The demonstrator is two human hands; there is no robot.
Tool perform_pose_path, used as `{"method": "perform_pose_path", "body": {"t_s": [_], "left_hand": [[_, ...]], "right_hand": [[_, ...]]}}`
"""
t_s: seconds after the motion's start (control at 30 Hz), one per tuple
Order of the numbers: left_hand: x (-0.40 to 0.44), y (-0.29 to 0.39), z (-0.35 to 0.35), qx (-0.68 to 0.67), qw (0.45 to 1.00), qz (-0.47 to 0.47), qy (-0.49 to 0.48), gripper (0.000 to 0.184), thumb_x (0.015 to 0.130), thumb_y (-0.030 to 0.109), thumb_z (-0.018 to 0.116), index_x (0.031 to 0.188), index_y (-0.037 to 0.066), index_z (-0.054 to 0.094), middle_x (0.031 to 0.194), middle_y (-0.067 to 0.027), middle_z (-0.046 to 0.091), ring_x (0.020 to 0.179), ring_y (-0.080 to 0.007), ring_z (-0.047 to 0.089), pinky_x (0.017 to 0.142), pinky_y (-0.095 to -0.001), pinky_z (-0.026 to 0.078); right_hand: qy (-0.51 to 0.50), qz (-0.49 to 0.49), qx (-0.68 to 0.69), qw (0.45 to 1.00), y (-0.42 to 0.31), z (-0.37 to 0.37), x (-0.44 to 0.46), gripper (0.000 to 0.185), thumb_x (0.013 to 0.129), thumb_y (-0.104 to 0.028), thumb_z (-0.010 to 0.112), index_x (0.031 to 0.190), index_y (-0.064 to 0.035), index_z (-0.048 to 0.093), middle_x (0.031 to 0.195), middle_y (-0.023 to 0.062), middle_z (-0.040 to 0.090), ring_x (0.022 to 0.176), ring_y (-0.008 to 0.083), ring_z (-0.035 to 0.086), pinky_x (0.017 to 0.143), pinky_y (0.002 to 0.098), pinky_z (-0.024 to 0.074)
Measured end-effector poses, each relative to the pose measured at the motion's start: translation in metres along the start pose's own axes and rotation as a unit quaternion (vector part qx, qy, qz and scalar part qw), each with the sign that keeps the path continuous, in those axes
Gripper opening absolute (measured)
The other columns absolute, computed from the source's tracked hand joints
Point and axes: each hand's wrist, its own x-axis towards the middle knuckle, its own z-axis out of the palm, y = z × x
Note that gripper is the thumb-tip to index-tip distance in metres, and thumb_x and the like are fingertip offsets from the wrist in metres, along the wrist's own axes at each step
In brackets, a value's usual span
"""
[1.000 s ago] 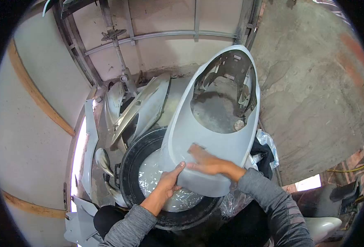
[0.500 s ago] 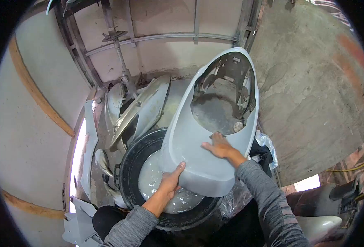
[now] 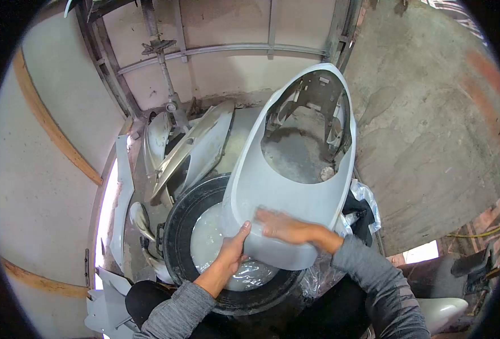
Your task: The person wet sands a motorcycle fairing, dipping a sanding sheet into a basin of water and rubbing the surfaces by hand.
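Note:
A large pale grey panel point(image 3: 284, 206) with a big oval opening at its far end leans over a round black tub point(image 3: 176, 243) of cloudy water point(image 3: 207, 237). My left hand point(image 3: 232, 248) grips the panel's lower left edge, thumb on top and fingers curled beneath. Across the lower part of the panel lies my right hand point(image 3: 286, 227), blurred by motion, its fingers pointing left near my left thumb. Whether anything is under its fingers is hidden by the blur.
Several curved panels point(image 3: 196, 150) lean behind the tub on the left, near a metal post point(image 3: 165, 73). Clear plastic wrapping point(image 3: 320, 277) lies right of the tub. A large flat grey board point(image 3: 431, 130) stands on the right. White pieces point(image 3: 111, 311) lie at lower left.
My right hand moved up the panel toward the opening, then came back down and left to its lower part. My left hand has kept its hold on the edge.

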Motion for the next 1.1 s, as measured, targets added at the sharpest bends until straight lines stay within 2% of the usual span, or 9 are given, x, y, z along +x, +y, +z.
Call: {"method": "perform_pose_path", "body": {"t_s": [0.13, 0.23, 0.33, 0.47, 0.6, 0.83, 0.97, 1.03, 1.1], "left_hand": [[0.006, -0.002, -0.001, 0.012, 0.999, 0.005, 0.032, 0.091, 0.084, 0.063, 0.073, 0.141, -0.003, 0.047, 0.129, -0.0159, 0.061, 0.115, -0.0289, 0.06, 0.083, -0.0412, 0.051], [0.012, -0.008, -0.007, 0.02, 0.999, 0.026, 0.003, 0.092, 0.083, 0.065, 0.072, 0.14, -0.003, 0.048, 0.128, -0.0157, 0.062, 0.112, -0.0288, 0.061, 0.079, -0.0387, 0.052], [0.018, -0.011, -0.012, 0.059, 0.998, 0.011, 0.002, 0.096, 0.083, 0.065, 0.073, 0.141, -0.006, 0.045, 0.129, -0.0174, 0.061, 0.115, -0.03, 0.06, 0.081, -0.0395, 0.051], [0.02, -0.011, -0.01, 0.041, 0.999, 0.02, 0.011, 0.098, 0.082, 0.065, 0.073, 0.142, -0.006, 0.043, 0.129, -0.0179, 0.06, 0.115, -0.0299, 0.059, 0.081, -0.0391, 0.05], [0.018, -0.013, -0.01, 0.047, 0.998, 0.006, 0.035, 0.1, 0.082, 0.065, 0.074, 0.141, -0.009, 0.042, 0.13, -0.019, 0.059, 0.113, -0.0297, 0.059, 0.081, -0.0402, 0.049], [0.014, -0.01, -0.007, 0.044, 0.998, 0.023, 0.028, 0.101, 0.082, 0.065, 0.073, 0.145, -0.006, 0.039, 0.133, -0.0205, 0.058, 0.118, -0.0332, 0.058, 0.087, -0.0471, 0.049], [0.012, -0.005, -0.009, 0.045, 0.999, 0.028, 0.002, 0.105, 0.082, 0.066, 0.074, 0.146, -0.008, 0.035, 0.136, -0.0232, 0.055, 0.121, -0.0369, 0.056, 0.091, -0.0498, 0.049], [0.017, -0.01, -0.014, 0.05, 0.999, 0.012, -0.016, 0.111, 0.08, 0.066, 0.074, 0.147, -0.011, 0.03, 0.138, -0.0251, 0.052, 0.123, -0.038, 0.054, 0.091, -0.0494, 0.049], [0.023, -0.012, -0.015, 0.061, 0.998, 0.0, 0.011, 0.115, 0.08, 0.067, 0.075, 0.146, -0.014, 0.027, 0.137, -0.0261, 0.051, 0.124, -0.0375, 0.054, 0.091, -0.0486, 0.049]], "right_hand": [[0.12, 0.296, -0.137, 0.938, 0.051, -0.041, 0.007, 0.087, 0.1, -0.066, 0.033, 0.153, 0.0032, 0.031, 0.163, 0.0226, 0.024, 0.153, 0.035, 0.016, 0.122, 0.0554, 0.012], [0.077, 0.06, -0.081, 0.992, 0.016, 0.005, 0.019, 0.093, 0.096, -0.071, 0.034, 0.152, 0.0027, 0.033, 0.163, 0.0225, 0.024, 0.153, 0.0336, 0.018, 0.121, 0.0569, 0.0114], [0.031, -0.005, 0.02, 0.999, -0.022, -0.006, -0.004, 0.093, 0.096, -0.071, 0.036, 0.152, 0.0032, 0.034, 0.163, 0.0236, 0.023, 0.153, 0.0339, 0.019, 0.121, 0.0573, 0.0113], [0.134, 0.308, -0.151, 0.93, 0.064, -0.037, 0.012, 0.083, 0.101, -0.065, 0.03, 0.153, -0.0009, 0.032, 0.162, 0.0244, 0.025, 0.153, 0.0349, 0.018, 0.12, 0.0585, 0.0114], [0.061, 0.0, 0.006, 0.998, -0.028, 0.006, 0.003, 0.084, 0.099, -0.066, 0.033, 0.155, -0.0038, 0.033, 0.164, 0.0193, 0.025, 0.154, 0.0314, 0.016, 0.12, 0.0628, 0.0089], [0.133, 0.263, -0.114, 0.949, 0.054, -0.029, 0.022, 0.095, 0.092, -0.075, 0.038, 0.156, -0.0052, 0.03, 0.166, 0.0203, 0.015, 0.155, 0.034, 0.011, 0.12, 0.0623, 0.0048], [-0.012, -0.017, 0.017, 1.0, -0.025, 0.002, 0.011, 0.097, 0.095, -0.074, 0.034, 0.158, -0.0005, 0.022, 0.167, 0.0192, 0.012, 0.156, 0.0333, 0.007, 0.12, 0.0614, 0.0035], [-0.018, 0.009, -0.024, 1.0, 0.014, -0.019, 0.019, 0.097, 0.097, -0.073, 0.029, 0.158, 0.0009, 0.017, 0.168, 0.0181, 0.008, 0.156, 0.0318, 0.005, 0.12, 0.0613, 0.0034], [0.061, 0.242, -0.15, 0.957, 0.041, -0.044, 0.026, 0.095, 0.099, -0.072, 0.023, 0.159, 0.0008, 0.014, 0.169, 0.0173, 0.005, 0.156, 0.0311, 0.005, 0.12, 0.0613, 0.0034]]}}
